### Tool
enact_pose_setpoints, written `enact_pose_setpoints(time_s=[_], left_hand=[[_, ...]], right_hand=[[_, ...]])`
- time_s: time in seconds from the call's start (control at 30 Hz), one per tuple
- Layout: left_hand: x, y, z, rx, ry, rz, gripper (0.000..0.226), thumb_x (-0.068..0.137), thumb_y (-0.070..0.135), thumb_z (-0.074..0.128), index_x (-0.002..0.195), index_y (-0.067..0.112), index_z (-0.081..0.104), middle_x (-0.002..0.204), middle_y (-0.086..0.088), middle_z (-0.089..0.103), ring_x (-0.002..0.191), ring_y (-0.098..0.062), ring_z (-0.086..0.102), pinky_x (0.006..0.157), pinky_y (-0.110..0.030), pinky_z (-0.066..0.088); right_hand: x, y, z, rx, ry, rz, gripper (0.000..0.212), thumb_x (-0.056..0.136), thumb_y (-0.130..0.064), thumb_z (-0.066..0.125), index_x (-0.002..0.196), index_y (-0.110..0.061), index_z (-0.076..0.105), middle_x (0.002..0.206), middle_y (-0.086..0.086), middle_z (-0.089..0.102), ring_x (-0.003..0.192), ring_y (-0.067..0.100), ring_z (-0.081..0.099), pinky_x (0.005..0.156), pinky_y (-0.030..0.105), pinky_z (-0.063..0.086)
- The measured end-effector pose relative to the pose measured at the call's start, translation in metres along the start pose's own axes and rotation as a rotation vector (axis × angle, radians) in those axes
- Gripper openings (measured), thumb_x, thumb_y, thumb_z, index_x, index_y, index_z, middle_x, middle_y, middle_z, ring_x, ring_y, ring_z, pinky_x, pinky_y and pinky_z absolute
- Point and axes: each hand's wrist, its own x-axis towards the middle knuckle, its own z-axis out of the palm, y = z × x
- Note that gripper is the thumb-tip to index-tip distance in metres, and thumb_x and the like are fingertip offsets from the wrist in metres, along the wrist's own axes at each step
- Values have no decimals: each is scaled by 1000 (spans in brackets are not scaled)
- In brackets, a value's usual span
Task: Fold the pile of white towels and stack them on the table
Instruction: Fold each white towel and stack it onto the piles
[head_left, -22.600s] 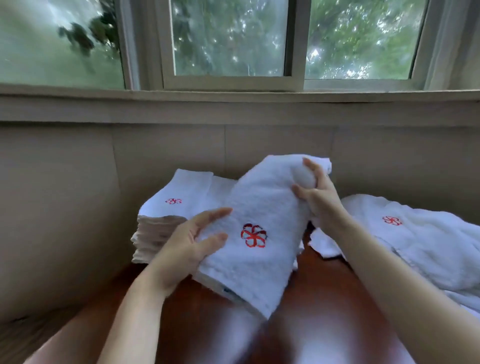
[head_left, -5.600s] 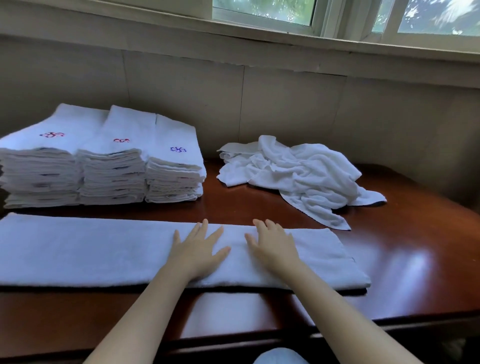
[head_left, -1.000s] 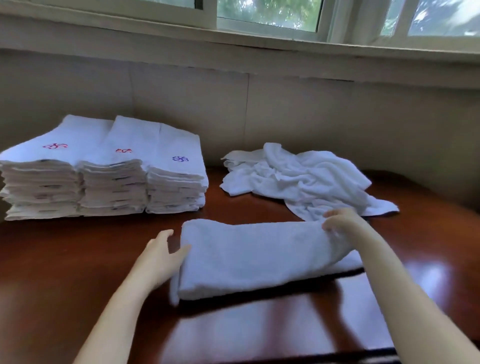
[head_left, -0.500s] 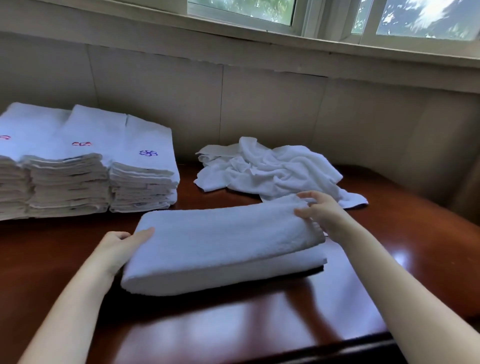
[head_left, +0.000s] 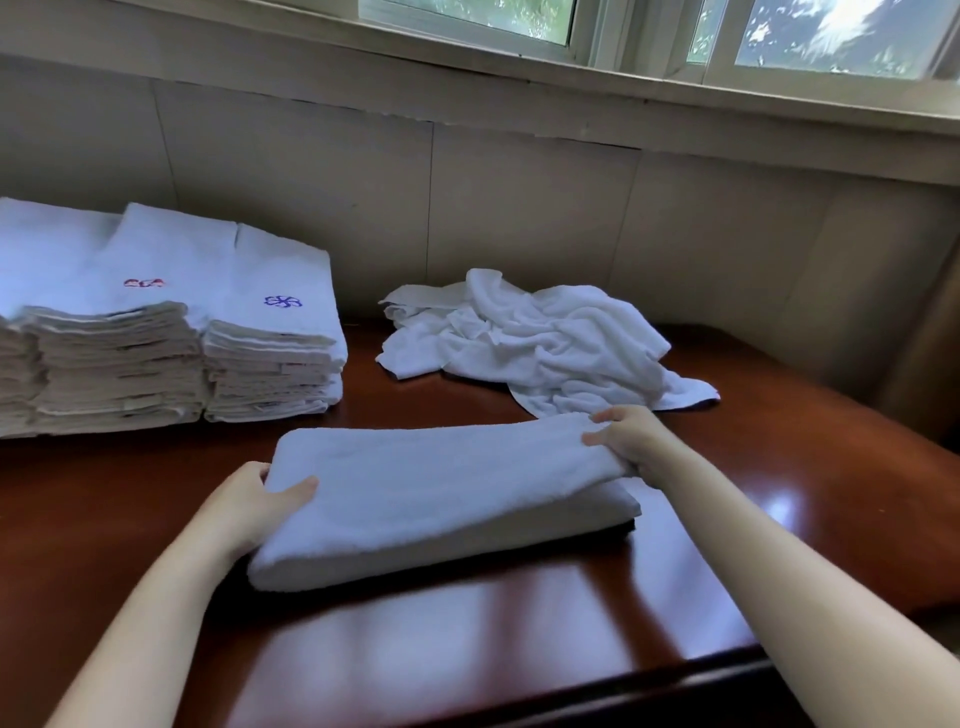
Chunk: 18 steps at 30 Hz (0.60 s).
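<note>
Item: white terry towel, folded into a long thick band (head_left: 441, 493). Loc.: table centre, near front edge. Long axis runs L–R, left end a bit nearer the viewer. Two layers; upper layer's right end raised off the lower. Soft nap, rounded folds.

Left hand (head_left: 254, 504): grips the left end, thumb on top, fingers hidden behind the cloth.
Right hand (head_left: 628, 441): fingers curled over the upper layer's right end, pinching it.

Glossy red-brown wooden table (head_left: 779, 493): window glare on the top.
Crumpled heap of white towels (head_left: 545, 338): just behind the band, right of centre, by the wall.
Stacks of folded white towels w/ small embroidered emblems (head_left: 270, 364): rear left, side by side; one blue mark, one red.
Beige panelled wall (head_left: 519, 208); window (head_left: 779, 41) above.
</note>
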Motion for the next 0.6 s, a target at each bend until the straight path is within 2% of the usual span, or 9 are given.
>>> enact_pose_setpoints(time_s=[0.1, 0.17, 0.27, 0.33, 0.37, 0.43, 0.5, 0.53, 0.6], left_hand=[[2, -4, -2, -91, -23, 11, 37, 86, 28, 69, 113, 7, 55, 108, -11, 63, 89, -25, 60, 79, -35, 45], [2, -5, -2, -106, -23, 3, 43, 86, 28, 69, 119, 5, 54, 108, -10, 62, 94, -27, 60, 84, -37, 47], [-1, -2, 0, -89, 6, -21, 51, 88, 33, 66, 128, 5, 49, 121, -14, 60, 103, -30, 59, 91, -40, 46], [-9, 2, 5, 115, 107, -14, 63, 88, 41, 61, 138, 8, 40, 132, -15, 54, 115, -35, 54, 94, -40, 43], [-15, 4, 8, 272, 203, 35, 67, 89, 44, 58, 142, 11, 36, 135, -15, 50, 119, -36, 51, 94, -41, 42], [-27, 11, 19, 500, 360, 282, 67, 89, 46, 55, 146, 17, 34, 138, -12, 45, 123, -34, 47, 95, -42, 41], [-35, 19, 36, 632, 271, 502, 65, 93, 51, 46, 150, 25, 28, 151, -6, 35, 137, -23, 34, 107, -38, 30], [-36, 21, 44, 691, 165, 536, 64, 95, 55, 37, 151, 30, 21, 157, -2, 23, 143, -18, 23, 114, -37, 20], [-35, 20, 56, 797, -23, 478, 62, 97, 59, 23, 152, 36, 9, 161, 3, 4, 147, -12, 5, 118, -39, 3]], right_hand=[[-1, 17, 12, -290, 53, -48, 34, 82, -15, 70, 113, -2, 65, 115, 14, 65, 107, 27, 60, 96, 35, 47], [-2, 23, 13, -395, 136, -110, 36, 84, -23, 67, 114, -4, 63, 120, 12, 63, 114, 26, 55, 93, 33, 43], [-8, 25, 15, -672, 189, -158, 38, 93, -35, 54, 126, -14, 51, 129, 8, 54, 123, 28, 46, 87, 32, 38], [-12, 21, 20, -921, 242, -223, 35, 96, -28, 49, 128, -15, 45, 131, 9, 46, 120, 31, 45, 88, 35, 40], [-13, 17, 24, -1037, 282, -313, 35, 94, -20, 48, 128, -15, 45, 130, 9, 44, 119, 31, 45, 89, 36, 41], [-14, 8, 39, -1087, 334, -582, 41, 89, -11, 46, 130, -16, 48, 130, 7, 46, 121, 30, 45, 94, 35, 37], [-14, 2, 61, -990, 229, -718, 44, 95, -21, 42, 139, -19, 44, 143, 8, 40, 135, 28, 33, 107, 39, 26], [-13, 3, 71, -962, 127, -688, 47, 99, -31, 37, 145, -23, 36, 152, 6, 29, 142, 28, 22, 113, 43, 17], [-7, 11, 83, -942, -61, -483, 53, 99, -48, 25, 150, -32, 21, 160, -1, 12, 146, 26, 7, 116, 49, 5]])
